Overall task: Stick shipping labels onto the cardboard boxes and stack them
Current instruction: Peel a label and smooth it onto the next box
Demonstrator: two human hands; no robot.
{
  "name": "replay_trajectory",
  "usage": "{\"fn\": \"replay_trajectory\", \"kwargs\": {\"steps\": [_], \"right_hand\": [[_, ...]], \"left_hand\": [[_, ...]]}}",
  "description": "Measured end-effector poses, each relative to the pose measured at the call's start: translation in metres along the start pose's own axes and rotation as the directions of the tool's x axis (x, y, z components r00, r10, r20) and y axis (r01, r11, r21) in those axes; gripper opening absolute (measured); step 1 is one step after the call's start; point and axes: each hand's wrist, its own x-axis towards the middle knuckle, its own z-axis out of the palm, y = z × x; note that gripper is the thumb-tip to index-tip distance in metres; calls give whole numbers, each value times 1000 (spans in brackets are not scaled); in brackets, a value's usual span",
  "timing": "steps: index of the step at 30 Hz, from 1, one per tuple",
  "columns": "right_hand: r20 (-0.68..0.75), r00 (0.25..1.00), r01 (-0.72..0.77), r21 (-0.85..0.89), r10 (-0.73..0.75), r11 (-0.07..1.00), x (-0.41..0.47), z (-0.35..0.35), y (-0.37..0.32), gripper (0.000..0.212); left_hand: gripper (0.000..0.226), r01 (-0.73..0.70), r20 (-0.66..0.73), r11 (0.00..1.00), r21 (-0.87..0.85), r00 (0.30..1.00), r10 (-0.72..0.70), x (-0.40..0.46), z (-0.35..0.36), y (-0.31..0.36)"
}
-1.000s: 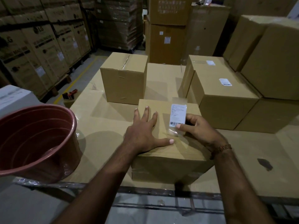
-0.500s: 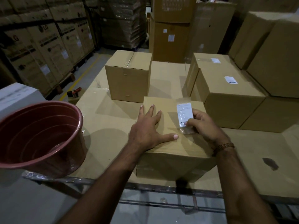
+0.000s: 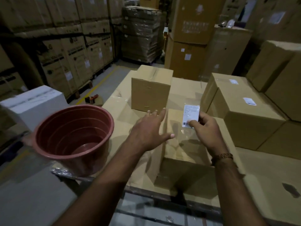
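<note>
Brown cardboard fills a dim warehouse as a person's right hand [image 3: 206, 128] pinches a white shipping label [image 3: 191, 115] in its clear sleeve, held over the far edge of the nearest box [image 3: 184, 149]. The left hand [image 3: 149, 129], fingers spread wide, lies flat over that box's left side. Should the sleeve droop or the box slide, the label could land creased or crooked, unlike the labelled boxes [image 3: 247, 115] just beside it.
</note>
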Motion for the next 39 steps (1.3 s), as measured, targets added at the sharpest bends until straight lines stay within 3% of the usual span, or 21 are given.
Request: {"fn": "replay_trajectory", "kwargs": {"steps": [5,10,14,17,24,30,39], "right_hand": [[43,999,25,44,-27,999,-10,82,-32,32],[165,986,1,48,-9,999,-20,179,-57,36],[200,980,7,31,-13,1000,-23,238,-65,18],[194,981,-26,7,24,1000,-26,271,-67,22],[161,981,-81,-174,110,981,-38,318,-74,22],[177,977,-46,-370,119,928,-37,343,-67,17],[266,945,-5,-565,188,825,-31,364,-63,16]], "left_hand": [[93,44,-200,999,1,979,-43,-41,-68,-84],[77,164,-321,972,-167,923,-211,-69,-112,-193],[74,211,-339,968,-136,908,-246,-80,-117,-265],[74,213,-294,970,-115,926,-238,-83,-110,-299],[65,194,-202,967,-164,953,-225,-86,-99,-331],[51,194,-234,943,-271,937,-260,-90,-92,-340],[65,222,-226,940,-260,932,-283,-91,-82,-350]]}}
